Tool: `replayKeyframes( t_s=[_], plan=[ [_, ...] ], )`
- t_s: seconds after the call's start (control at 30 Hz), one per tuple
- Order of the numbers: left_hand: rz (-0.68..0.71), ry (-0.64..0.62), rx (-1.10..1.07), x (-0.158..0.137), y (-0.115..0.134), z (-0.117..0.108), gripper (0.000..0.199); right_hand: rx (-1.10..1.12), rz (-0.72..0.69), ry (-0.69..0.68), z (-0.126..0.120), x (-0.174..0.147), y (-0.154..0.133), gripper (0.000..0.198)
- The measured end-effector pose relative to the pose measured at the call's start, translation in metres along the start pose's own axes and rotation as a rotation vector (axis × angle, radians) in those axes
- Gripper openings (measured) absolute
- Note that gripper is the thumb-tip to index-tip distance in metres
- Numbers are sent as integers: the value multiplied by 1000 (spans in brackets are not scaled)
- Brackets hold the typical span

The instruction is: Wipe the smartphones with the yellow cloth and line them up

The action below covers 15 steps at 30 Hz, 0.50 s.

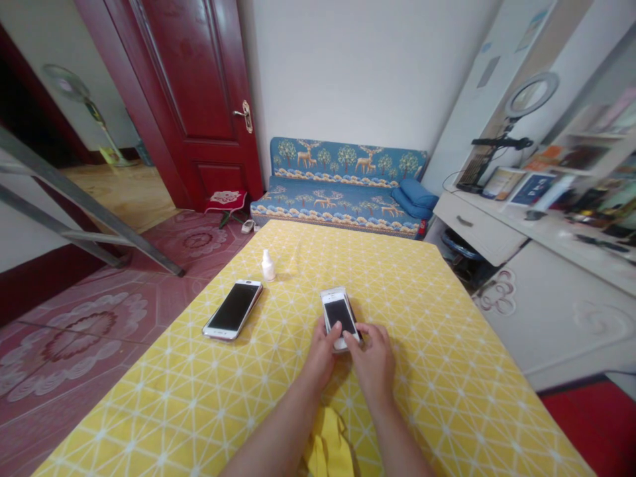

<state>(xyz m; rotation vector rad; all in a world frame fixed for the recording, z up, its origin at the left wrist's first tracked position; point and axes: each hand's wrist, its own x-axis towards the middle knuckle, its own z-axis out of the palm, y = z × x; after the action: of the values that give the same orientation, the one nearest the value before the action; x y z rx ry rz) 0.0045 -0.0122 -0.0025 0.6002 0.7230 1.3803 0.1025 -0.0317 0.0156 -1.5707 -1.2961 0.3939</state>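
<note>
Dial centred on the small white phone (338, 313), 12 o'clock pointing away from you: the phone was between your two hands over the near middle of the bench (432, 311), its top end leaning to about half past 11, its screen dark. A pale edge and a dark edge showed behind it; cover or second device, you could not tell. Your left hand (319, 358) came in from 7 o'clock, fingers clamped on the phone's 9 o'clock side, thumb across the lower front. Your right hand (378, 361) came in from 5 o'clock, fingers closed on the lower 4 o'clock edge, thumb tip on the front, just beside the left thumb. The undersides of both grips were hidden. At 9 o'clock, well apart from your hands, a larger white phone (232, 309) lay face up, screen dark, top end pointing to 1 o'clock. Near it, toward 10 o'clock, a small white bottle (268, 266) stood upright. At 6 o'clock, between your forearms, you had some bunched yellow fabric (329, 442). Beyond the bench: a blue deer-patterned sofa (322, 191) at 12, a dark red door (203, 86) at 11, a red-topped stool (226, 201) between 10 and 11, a ring light (552, 86) between 1 and 2.
</note>
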Motion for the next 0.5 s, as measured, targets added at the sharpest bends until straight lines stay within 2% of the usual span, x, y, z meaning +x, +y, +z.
replayKeyframes(
  t_s=[0.07, 0.13, 0.27, 0.33, 0.5],
  plan=[
    [43, -18, 43, -1, 2, 0, 38, -30, -56, 33, 1, 0, 3, 34],
    [109, -52, 116, -2, 6, 0, 42, 98, -74, -12, 5, 0, 8, 46],
    [241, -189, 302, -2, 13, -2, 47, 455, 28, -226, 15, -3, 19, 59],
    [271, -247, 376, 0, 12, -5, 48, 555, 78, -253, 17, -3, 23, 58],
    [264, -233, 450, 2, 4, -11, 54, 519, 88, -234, 16, -6, 21, 53]
  ],
)
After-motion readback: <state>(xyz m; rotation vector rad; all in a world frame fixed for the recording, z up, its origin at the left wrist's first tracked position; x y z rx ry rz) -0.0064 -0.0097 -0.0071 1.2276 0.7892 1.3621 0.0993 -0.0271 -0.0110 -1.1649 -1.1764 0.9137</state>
